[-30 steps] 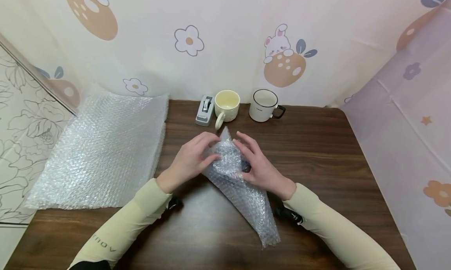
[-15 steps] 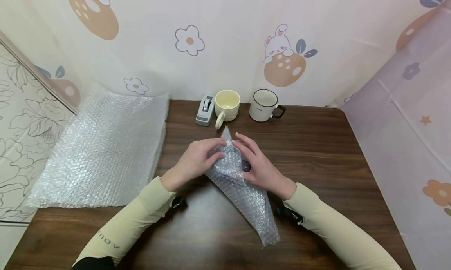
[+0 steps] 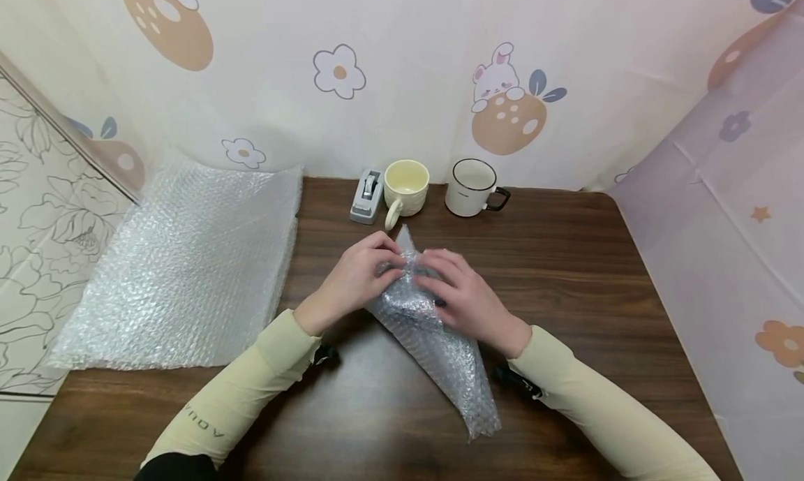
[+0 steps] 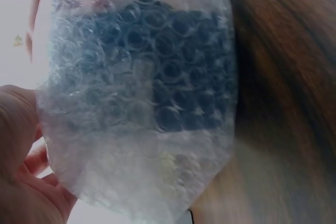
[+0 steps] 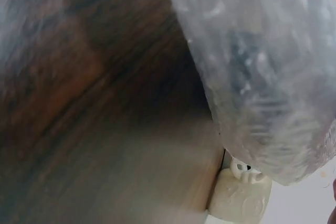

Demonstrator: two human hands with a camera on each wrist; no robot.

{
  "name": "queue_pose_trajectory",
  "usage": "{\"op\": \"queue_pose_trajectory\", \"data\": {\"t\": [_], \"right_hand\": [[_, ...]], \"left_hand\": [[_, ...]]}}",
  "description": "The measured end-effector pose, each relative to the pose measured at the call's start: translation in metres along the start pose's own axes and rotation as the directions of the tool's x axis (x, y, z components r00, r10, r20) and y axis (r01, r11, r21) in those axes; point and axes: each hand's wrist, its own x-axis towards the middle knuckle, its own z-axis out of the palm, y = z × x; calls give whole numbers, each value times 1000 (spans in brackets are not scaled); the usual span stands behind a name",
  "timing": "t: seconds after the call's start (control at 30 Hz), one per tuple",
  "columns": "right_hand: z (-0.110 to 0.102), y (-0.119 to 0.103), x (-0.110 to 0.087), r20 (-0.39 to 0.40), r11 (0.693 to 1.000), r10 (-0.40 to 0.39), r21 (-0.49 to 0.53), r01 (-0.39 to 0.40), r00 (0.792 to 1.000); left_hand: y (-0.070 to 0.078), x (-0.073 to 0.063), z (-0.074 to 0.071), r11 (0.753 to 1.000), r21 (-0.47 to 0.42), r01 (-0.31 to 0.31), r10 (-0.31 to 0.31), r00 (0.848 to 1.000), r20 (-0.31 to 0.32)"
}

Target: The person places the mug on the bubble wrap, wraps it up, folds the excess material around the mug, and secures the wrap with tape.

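A bubble-wrapped bundle [image 3: 442, 359] stands in the middle of the table, its wrap rising to a point at the far end and trailing a tail toward the near edge. Through the film in the left wrist view, a dark blue thing [image 4: 186, 72] shows; its kind cannot be made out. My left hand [image 3: 354, 275] holds the bundle's left side near the top, thumb and fingers bent. On the opposite side my right hand [image 3: 471, 299] grips the wrap with curved, blurred fingers. The right wrist view shows the bundle [image 5: 262, 77] with little of that hand.
Behind the bundle stand a grey tape dispenser [image 3: 367, 197], a cream mug [image 3: 407, 198] and a white mug [image 3: 466, 200] with a black rim and handle. Bubble wrap sheets [image 3: 188, 271] cover the table's left side. A patterned curtain [image 3: 402, 76] hangs behind.
My left hand has shifted slightly right along the wrap. The right hand's fingers have drawn down and bent more over the wrap's top. The mugs and tape dispenser stay put.
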Motion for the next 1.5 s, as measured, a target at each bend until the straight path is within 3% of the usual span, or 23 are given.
{"op": "queue_pose_trajectory", "data": {"t": [0.1, 0.23, 0.4, 0.5, 0.57, 0.67, 0.77, 0.83, 0.9, 1.1, 1.3, 1.5], "right_hand": [[0, -1, 1, 19, 998, -70, 4, 70, 997], [-3, -3, 1, 94, 998, -55, 14, 54, 994], [-6, -6, 4, 175, 1000, -17, 2, 17, 984], [-6, -7, 6, 189, 1000, -22, -8, 24, 982], [-5, -6, 7, 193, 999, -30, -18, 34, 981], [-5, -6, 8, 201, 999, -36, -26, 42, 979], [-4, -7, 8, 208, 999, -25, -26, 31, 978], [-4, -7, 8, 210, 1000, -12, -16, 16, 978], [-3, -7, 7, 206, 1000, -2, -5, 4, 979], [-2, -7, 2, 195, 996, 16, 85, -33, 981], [-17, -9, -10, 172, 986, 37, 151, -63, 984], [-33, -13, -30, 70, 997, -47, 63, 42, 996]], "left_hand": [[1, 1, 0, 999, -12, 43, -43, 999, 11], [2, -1, 1, 999, -11, 51, -50, 999, 15], [2, -8, -3, 999, 38, -19, 17, 999, 36], [2, -15, -7, 989, 97, -109, 105, 993, 46], [3, -19, -11, 965, 169, -199, 192, 980, 58], [5, -25, -17, 902, 284, -325, 306, 946, 109], [6, -32, -19, 855, 347, -385, 342, 922, 181], [6, -37, -20, 855, 351, -381, 322, 922, 217], [6, -40, -19, 871, 336, -360, 292, 927, 235], [6, -44, -12, 912, 281, -298, 239, 945, 225], [8, -45, -9, 911, 300, -282, 221, 949, 223], [8, -44, -9, 895, 334, -294, 222, 946, 237]]}}
